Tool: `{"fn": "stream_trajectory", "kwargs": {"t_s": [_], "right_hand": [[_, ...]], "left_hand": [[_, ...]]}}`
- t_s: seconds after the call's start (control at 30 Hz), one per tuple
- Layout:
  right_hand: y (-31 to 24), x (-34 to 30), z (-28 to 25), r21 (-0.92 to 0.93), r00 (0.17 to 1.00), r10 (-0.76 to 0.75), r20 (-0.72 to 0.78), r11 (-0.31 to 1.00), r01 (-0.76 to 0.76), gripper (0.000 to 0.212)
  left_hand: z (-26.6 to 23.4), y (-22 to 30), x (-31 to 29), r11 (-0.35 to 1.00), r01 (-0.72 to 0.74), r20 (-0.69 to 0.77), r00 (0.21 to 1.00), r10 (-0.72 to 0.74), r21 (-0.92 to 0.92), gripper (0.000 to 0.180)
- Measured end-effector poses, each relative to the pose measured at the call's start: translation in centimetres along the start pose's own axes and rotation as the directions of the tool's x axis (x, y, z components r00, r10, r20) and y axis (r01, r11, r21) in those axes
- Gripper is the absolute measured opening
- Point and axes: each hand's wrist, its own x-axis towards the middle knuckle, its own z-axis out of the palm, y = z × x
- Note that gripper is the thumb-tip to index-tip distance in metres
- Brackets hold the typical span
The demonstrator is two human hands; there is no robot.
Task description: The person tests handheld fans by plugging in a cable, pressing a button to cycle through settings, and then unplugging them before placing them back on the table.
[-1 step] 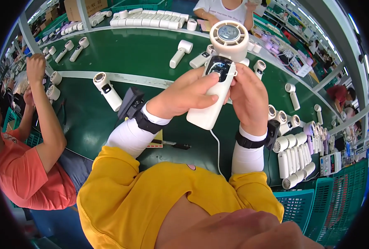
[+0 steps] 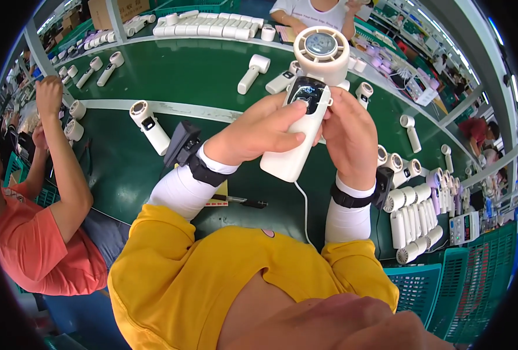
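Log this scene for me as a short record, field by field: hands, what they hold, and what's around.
Left hand: grips the white handheld fan, thumb at the lower edge of its dark panel
Right hand: holds the fan's other side, near the head
Panel: lit
Fan head: above the handle, round, ringed with slots
Cable: white, trails from the handle's lower end toward the person
Right side: stacked fans, green basket
Left side: co-worker in an orange-red shirt

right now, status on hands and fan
Left hand: holding white handheld fan, display lit. Right hand: at its right side. White cable below, clear of hands.
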Motion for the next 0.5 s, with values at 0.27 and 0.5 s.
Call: {"fn": "stream_trajectory", "kwargs": {"t_s": [0.27,0.5], "right_hand": [[0.8,0.0,0.4,0.174,0.998,0.027,0.059,0.984,-0.036,0.033],[1.6,0.5,-1.4,0.294,0.999,0.05,-0.006,0.955,-0.047,0.035]], "left_hand": [[0.2,-1.3,0.1,0.968,-0.142,0.185,0.977,0.104,0.208,0.042],[1.2,-0.7,0.0,0.992,0.089,-0.054,0.994,-0.094,-0.094,0.026]]}}
